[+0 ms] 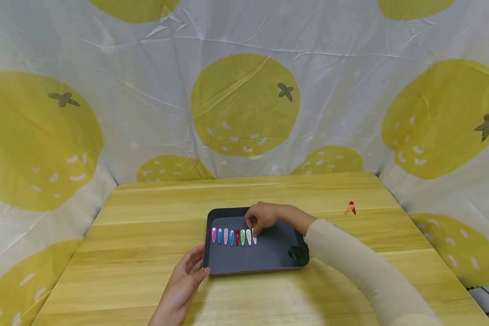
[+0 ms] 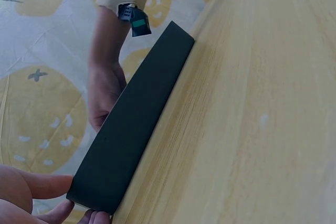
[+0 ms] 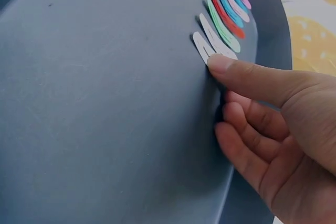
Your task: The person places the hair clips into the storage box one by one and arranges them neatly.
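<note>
A dark grey tray (image 1: pixel 252 267) lies on the wooden table. Inside it, several snap hair clips stand side by side in a row: pink, blue, a red clip (image 1: pixel 237 237), a green clip (image 1: pixel 242 237) and white ones toward the right. My right hand (image 1: pixel 264 216) reaches over the tray and pinches the last white hair clip (image 3: pixel 201 47) at the row's right end, its thumb on the clip's wider end. My left hand (image 1: pixel 184 280) grips the tray's near left corner, with the thumb at the rim and fingers along the outer wall (image 2: pixel 131 119).
An orange clip (image 1: pixel 349 208) and a red clip (image 1: pixel 352 207) lie together on the table (image 1: pixel 146 217), far right of the tray. A black wrist device (image 1: pixel 298 251) hangs under the right forearm, over the tray's right side. A lemon-patterned curtain (image 1: pixel 330 90) encloses the table.
</note>
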`<act>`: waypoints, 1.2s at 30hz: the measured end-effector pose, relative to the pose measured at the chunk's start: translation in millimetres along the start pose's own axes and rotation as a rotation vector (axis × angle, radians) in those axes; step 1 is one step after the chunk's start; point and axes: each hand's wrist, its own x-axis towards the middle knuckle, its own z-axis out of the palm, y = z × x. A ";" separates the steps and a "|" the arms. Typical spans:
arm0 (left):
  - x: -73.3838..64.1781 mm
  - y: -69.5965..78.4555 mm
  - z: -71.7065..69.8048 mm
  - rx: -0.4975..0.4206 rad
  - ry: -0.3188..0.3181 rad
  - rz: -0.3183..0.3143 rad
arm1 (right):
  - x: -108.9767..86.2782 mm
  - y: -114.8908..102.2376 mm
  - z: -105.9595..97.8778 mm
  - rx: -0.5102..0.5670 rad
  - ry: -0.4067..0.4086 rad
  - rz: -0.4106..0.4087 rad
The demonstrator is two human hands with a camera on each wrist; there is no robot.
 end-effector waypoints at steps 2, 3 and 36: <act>-0.1 0.1 -0.1 0.000 -0.001 -0.002 | 0.3 2.2 1.0 0.001 0.011 0.004; -0.2 0.2 -0.2 -0.001 -0.002 -0.004 | 0.0 2.5 1.0 0.004 0.013 0.007; -0.1 1.3 -0.7 0.003 -0.002 -0.013 | -16.6 11.7 -11.1 0.089 0.065 -0.009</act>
